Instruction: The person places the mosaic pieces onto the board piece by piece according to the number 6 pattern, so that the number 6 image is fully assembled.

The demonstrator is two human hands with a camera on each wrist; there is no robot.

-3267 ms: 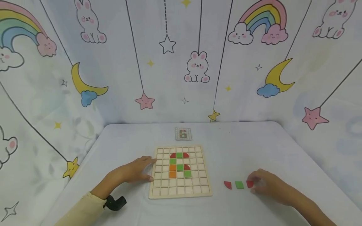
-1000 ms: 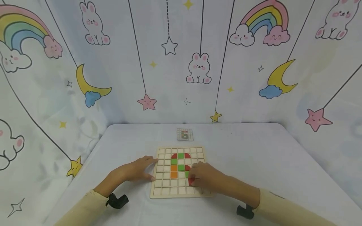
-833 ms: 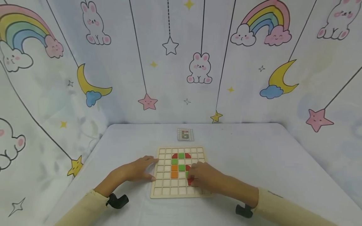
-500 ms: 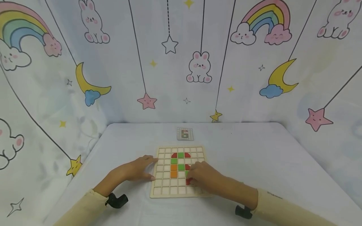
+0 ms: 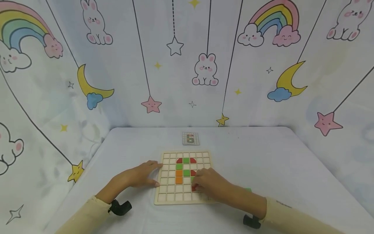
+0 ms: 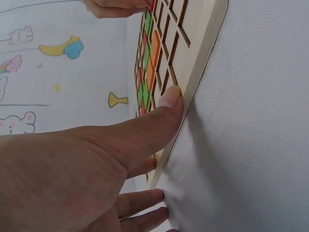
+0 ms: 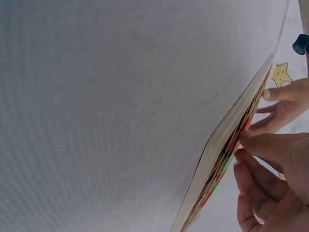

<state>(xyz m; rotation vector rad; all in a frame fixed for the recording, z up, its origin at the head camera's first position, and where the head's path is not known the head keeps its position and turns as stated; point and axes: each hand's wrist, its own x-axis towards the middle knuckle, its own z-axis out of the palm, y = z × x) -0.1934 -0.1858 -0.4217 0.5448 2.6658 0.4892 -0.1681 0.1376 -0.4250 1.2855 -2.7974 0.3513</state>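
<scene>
A square wooden grid board (image 5: pixel 170 197) lies on the white table, with red quarter-circle, green square and orange square (image 5: pixel 179 173) tiles set in some of its cells. My left hand (image 5: pixel 140 175) rests at the board's left side. In the left wrist view its thumb (image 6: pixel 170 99) lies on the rim, fingers extended along the edge. Over the board's right part, my right hand (image 5: pixel 214 185) pinches a red quarter-circle tile (image 5: pixel 194 188) at the cell just below a green tile (image 5: pixel 192 179). The right wrist view shows the thumb and forefinger (image 7: pixel 244 157) close against the board.
Behind the board lies a small card (image 5: pixel 190 138) with a gridded figure like a 6. A loose green tile (image 5: pixel 248 189) peeks out behind my right forearm, which hides the table there. Black wrist cameras (image 5: pixel 120 207) hang under both sleeves. A patterned cloth wall stands behind the table.
My right hand has carried the red quarter-circle tile from the table at the right onto the board, and the tile has turned and shifted slightly in the cell. My left hand stays put.
</scene>
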